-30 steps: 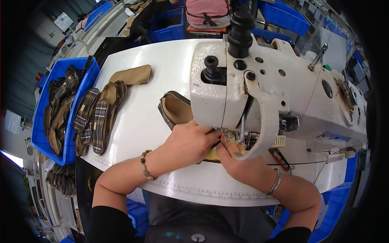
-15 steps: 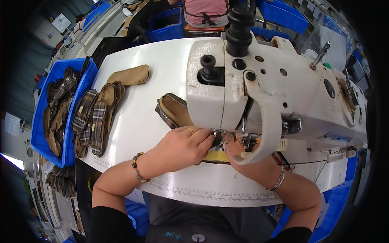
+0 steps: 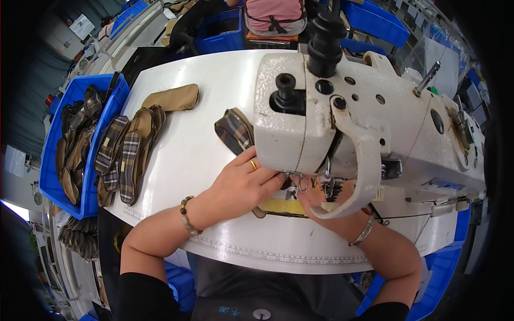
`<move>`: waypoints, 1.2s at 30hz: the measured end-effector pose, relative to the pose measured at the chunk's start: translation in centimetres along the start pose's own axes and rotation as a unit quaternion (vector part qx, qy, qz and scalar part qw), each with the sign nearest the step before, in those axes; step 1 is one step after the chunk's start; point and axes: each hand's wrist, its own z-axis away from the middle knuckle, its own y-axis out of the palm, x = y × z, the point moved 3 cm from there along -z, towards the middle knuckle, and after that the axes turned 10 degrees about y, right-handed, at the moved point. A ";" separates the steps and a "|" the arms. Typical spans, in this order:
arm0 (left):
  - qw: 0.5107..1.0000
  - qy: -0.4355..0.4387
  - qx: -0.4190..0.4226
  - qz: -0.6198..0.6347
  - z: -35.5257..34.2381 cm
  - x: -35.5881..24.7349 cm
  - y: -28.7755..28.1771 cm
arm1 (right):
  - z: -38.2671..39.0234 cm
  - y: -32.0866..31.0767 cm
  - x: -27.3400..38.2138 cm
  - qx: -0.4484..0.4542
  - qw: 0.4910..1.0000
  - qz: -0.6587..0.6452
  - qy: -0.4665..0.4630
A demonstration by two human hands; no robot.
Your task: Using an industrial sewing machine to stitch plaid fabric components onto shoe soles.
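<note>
A plaid fabric piece with a tan lining [image 3: 235, 130], shaped like a small shoe upper, runs from left of the sewing machine head [image 3: 284, 128] in under my left hand. My left hand [image 3: 243, 184], with a gold ring and a beaded bracelet, has its fingers closed on this piece beside the needle area. Across from it, my right hand [image 3: 342, 216] reaches in under the machine head, thumb and fingers bent together at the dark edge of the piece. The white machine guard covers part of that hand. Where the fabric meets the presser foot is mostly hidden.
A pile of plaid and tan pieces [image 3: 130, 160] lies on the left of the white table [image 3: 214, 80], by a blue bin [image 3: 48, 166] full of similar ones. A yellow strip [image 3: 281, 207] lies just before the needle. Beyond the table sits a person in pink [image 3: 273, 16].
The fabric piece has turned, so its plaid side shows where the tan lining faced up. My left hand has tilted, its knuckles shifting a little. The whole view has shifted slightly.
</note>
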 end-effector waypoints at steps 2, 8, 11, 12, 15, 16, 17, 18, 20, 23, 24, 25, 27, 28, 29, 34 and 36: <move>0.999 -0.034 0.034 0.019 0.2 0.2 0.2 | -0.2 0.3 0.4 -0.001 0.999 0.033 -0.012; 0.999 -0.018 0.028 0.022 0.0 0.2 0.1 | -0.1 -1.1 1.2 -0.076 0.990 -0.117 0.002; 1.000 -0.003 0.025 -0.004 -0.1 -0.2 0.1 | -0.1 -1.7 1.8 -0.070 0.996 -0.051 -0.038; 1.000 -0.002 0.025 -0.004 -0.2 -0.3 0.1 | -0.1 -1.9 1.9 -0.076 0.996 -0.025 -0.047; 0.999 0.023 0.026 -0.037 -0.5 -0.7 -0.1 | 0.0 -2.0 1.7 -0.090 0.994 -0.006 -0.062; 0.999 0.027 0.020 -0.040 -0.6 -0.7 0.0 | 0.0 -2.0 1.7 -0.096 0.993 -0.010 -0.067; 0.998 0.031 0.014 -0.043 -0.6 -0.7 0.0 | 0.0 -1.9 1.7 -0.097 0.993 -0.011 -0.067; 0.998 0.031 0.015 -0.044 -0.6 -0.8 -0.1 | -0.1 -1.8 1.7 -0.110 0.992 -0.022 -0.061; 0.998 0.009 0.035 -0.045 -0.9 -1.0 -0.2 | 0.4 -1.3 1.4 -0.124 0.990 -0.030 -0.052; 0.998 0.005 0.051 -0.041 -0.9 -0.9 -0.5 | 1.1 0.3 0.4 -0.075 0.993 -0.090 -0.009; 0.998 0.008 0.052 -0.040 -0.8 -0.8 -0.5 | 1.0 0.4 0.4 -0.064 0.991 -0.122 0.001; 0.998 0.009 0.050 -0.040 -0.7 -0.7 -0.6 | 0.8 0.4 0.3 -0.052 0.987 -0.153 0.010; 0.998 0.012 0.047 -0.039 -0.7 -0.6 -0.7 | 0.7 0.1 0.5 -0.064 0.989 -0.133 -0.012; 0.998 0.012 0.045 -0.045 -0.6 -0.7 -0.7 | 0.6 -0.1 0.7 -0.075 0.990 -0.113 -0.036; 0.998 0.011 0.042 -0.051 -0.6 -0.7 -0.7 | 0.6 -0.2 0.8 -0.075 0.990 -0.113 -0.035; 0.997 0.001 0.063 -0.041 -1.1 -0.9 -1.0 | 0.9 0.5 0.7 -0.084 0.993 -0.061 -0.049; 0.998 0.003 0.058 -0.040 -1.2 -0.9 -1.1 | 0.9 1.3 0.4 -0.110 0.989 -0.096 -0.035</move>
